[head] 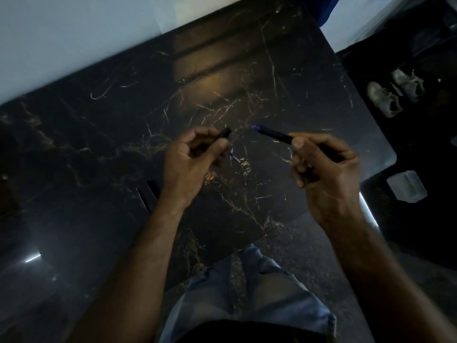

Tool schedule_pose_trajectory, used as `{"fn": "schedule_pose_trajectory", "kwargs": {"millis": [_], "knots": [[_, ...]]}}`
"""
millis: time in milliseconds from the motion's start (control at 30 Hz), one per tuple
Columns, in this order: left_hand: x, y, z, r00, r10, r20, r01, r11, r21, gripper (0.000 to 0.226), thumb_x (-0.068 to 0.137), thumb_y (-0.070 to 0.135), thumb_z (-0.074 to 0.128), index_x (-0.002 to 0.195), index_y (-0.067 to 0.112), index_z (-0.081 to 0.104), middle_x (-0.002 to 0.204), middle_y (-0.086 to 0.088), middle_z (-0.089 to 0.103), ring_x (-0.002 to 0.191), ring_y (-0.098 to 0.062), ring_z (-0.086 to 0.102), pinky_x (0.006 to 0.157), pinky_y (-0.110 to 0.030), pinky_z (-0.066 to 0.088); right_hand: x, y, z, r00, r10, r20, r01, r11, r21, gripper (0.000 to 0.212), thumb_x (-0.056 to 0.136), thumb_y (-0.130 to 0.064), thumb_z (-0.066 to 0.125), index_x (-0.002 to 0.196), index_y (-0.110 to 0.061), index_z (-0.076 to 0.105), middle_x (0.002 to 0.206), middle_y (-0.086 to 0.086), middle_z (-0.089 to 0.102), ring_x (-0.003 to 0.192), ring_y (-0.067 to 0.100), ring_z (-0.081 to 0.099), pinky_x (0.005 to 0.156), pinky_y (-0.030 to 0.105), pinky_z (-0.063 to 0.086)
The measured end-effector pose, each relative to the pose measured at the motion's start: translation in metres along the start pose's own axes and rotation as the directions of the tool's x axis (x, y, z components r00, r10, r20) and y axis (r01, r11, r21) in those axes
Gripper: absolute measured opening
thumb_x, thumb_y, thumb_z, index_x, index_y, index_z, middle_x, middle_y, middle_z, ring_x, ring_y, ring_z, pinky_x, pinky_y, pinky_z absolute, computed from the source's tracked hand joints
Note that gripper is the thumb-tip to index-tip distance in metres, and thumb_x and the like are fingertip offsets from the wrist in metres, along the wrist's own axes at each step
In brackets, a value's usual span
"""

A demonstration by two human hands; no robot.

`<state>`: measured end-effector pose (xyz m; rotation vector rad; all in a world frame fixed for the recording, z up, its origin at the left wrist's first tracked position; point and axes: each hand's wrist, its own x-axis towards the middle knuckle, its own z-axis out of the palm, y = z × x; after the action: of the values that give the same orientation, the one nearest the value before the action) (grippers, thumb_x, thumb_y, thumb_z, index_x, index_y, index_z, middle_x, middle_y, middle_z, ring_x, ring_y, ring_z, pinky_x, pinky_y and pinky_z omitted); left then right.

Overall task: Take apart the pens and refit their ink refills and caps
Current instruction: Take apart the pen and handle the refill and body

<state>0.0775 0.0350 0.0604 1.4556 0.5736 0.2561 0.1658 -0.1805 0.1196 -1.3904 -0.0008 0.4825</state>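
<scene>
Held over the marble table point(296, 82): black pen point(274, 135), long axis on a shallow slant, blue tip aimed left and away toward the cap point(225, 132), just short of it. Right hand point(326, 174) raised, thumb and curled fingers pinching the barrel; left hand point(193, 157) curled round the cap. Shoes point(395, 92) on the floor, far right.

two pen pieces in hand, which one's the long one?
The pen barrel in the right hand: long, black, ending in a blue tip. The black piece in the left hand shows only a short stub.
</scene>
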Motion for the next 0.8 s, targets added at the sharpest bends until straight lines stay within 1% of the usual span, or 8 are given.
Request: {"fn": "schedule_pose_trajectory", "kwargs": {"millis": [67, 167, 267, 367, 500, 600, 667, 800], "knots": [[-0.001, 0.028, 0.006, 0.997, 0.068, 0.023, -0.062, 0.977, -0.202, 0.013, 0.099, 0.005, 0.070, 0.110, 0.011, 0.073, 0.091, -0.005, 0.077, 0.081, -0.017, 0.075, 0.070, -0.030, 0.062, 0.004, -0.011, 0.002, 1.000, -0.020, 0.008, 0.019, 0.998, 0.054, 0.011, 0.094, -0.007, 0.070, 0.091, -0.013, 0.079, 0.069, 0.002, 0.062, 0.059, 0.012, 0.052, 0.045, 0.024, 0.042], [0.002, 0.052, 0.010, 0.990, 0.133, 0.055, -0.106, 0.935, -0.339, 0.012, 0.099, 0.006, 0.067, 0.107, 0.010, 0.075, 0.085, -0.005, 0.071, 0.078, -0.016, 0.069, 0.068, -0.030, 0.060, 0.008, -0.025, 0.007, 0.997, -0.069, 0.021, 0.067, 0.993, 0.095, 0.018, 0.094, -0.005, 0.068, 0.085, -0.015, 0.079, 0.067, 0.003, 0.061, 0.057, 0.012, 0.052, 0.045, 0.024, 0.041], [0.004, 0.064, 0.013, 0.983, 0.170, 0.071, -0.137, 0.933, -0.333, 0.014, 0.095, 0.011, 0.068, 0.108, 0.007, 0.072, 0.083, -0.004, 0.068, 0.076, -0.015, 0.067, 0.069, -0.031, 0.061, 0.009, -0.032, 0.009, 0.991, -0.117, 0.070, 0.109, 0.988, 0.105, 0.011, 0.093, -0.009, 0.071, 0.087, -0.014, 0.079, 0.067, 0.001, 0.062, 0.057, 0.011, 0.052, 0.045, 0.024, 0.041], [0.004, 0.070, 0.014, 0.976, 0.202, 0.084, -0.167, 0.936, -0.310, 0.015, 0.095, 0.011, 0.067, 0.109, 0.006, 0.070, 0.085, 0.002, 0.070, 0.075, -0.011, 0.066, 0.068, -0.030, 0.061, 0.007, -0.036, 0.008, 0.989, -0.113, 0.100, 0.097, 0.983, 0.156, 0.009, 0.091, -0.013, 0.071, 0.087, -0.014, 0.079, 0.065, -0.001, 0.062, 0.056, 0.010, 0.053, 0.045, 0.023, 0.041], [0.000, 0.076, 0.017, 0.971, 0.215, 0.103, -0.174, 0.935, -0.309, 0.014, 0.094, 0.010, 0.065, 0.108, 0.007, 0.069, 0.084, 0.006, 0.071, 0.073, -0.009, 0.066, 0.067, -0.029, 0.061, 0.002, -0.036, 0.010, 0.983, -0.118, 0.137, 0.093, 0.979, 0.179, 0.004, 0.086, -0.016, 0.081, 0.087, -0.012, 0.080, 0.065, 0.000, 0.063, 0.056, 0.009, 0.053, 0.046, 0.022, 0.041], [-0.002, 0.078, 0.019, 0.970, 0.216, 0.107, -0.173, 0.934, -0.312, 0.014, 0.094, 0.010, 0.064, 0.107, 0.006, 0.068, 0.081, 0.008, 0.071, 0.071, -0.007, 0.067, 0.066, -0.028, 0.061, 0.001, -0.035, 0.012, 0.985, -0.123, 0.124, 0.100, 0.978, 0.181, 0.008, 0.090, -0.009, 0.070, 0.089, -0.007, 0.078, 0.065, 0.000, 0.064, 0.055, 0.010, 0.054, 0.045, 0.022, 0.041], [-0.002, 0.080, 0.019, 0.973, 0.206, 0.100, -0.164, 0.932, -0.323, 0.013, 0.094, 0.010, 0.065, 0.106, 0.006, 0.069, 0.079, 0.007, 0.070, 0.071, -0.008, 0.067, 0.065, -0.028, 0.061, 0.000, -0.036, 0.013, 0.982, -0.138, 0.126, 0.114, 0.977, 0.181, 0.009, 0.090, -0.008, 0.069, 0.090, -0.004, 0.076, 0.066, 0.000, 0.064, 0.055, 0.011, 0.054, 0.045, 0.022, 0.040], [-0.003, 0.081, 0.018, 0.981, 0.170, 0.093, -0.122, 0.916, -0.383, 0.012, 0.094, 0.011, 0.064, 0.102, 0.007, 0.072, 0.080, 0.002, 0.069, 0.072, -0.011, 0.064, 0.064, -0.028, 0.061, 0.000, -0.038, 0.012, 0.983, -0.143, 0.119, 0.120, 0.975, 0.186, 0.010, 0.089, -0.009, 0.069, 0.087, -0.010, 0.079, 0.068, 0.001, 0.065, 0.055, 0.009, 0.054, 0.045, 0.022, 0.040]]}}
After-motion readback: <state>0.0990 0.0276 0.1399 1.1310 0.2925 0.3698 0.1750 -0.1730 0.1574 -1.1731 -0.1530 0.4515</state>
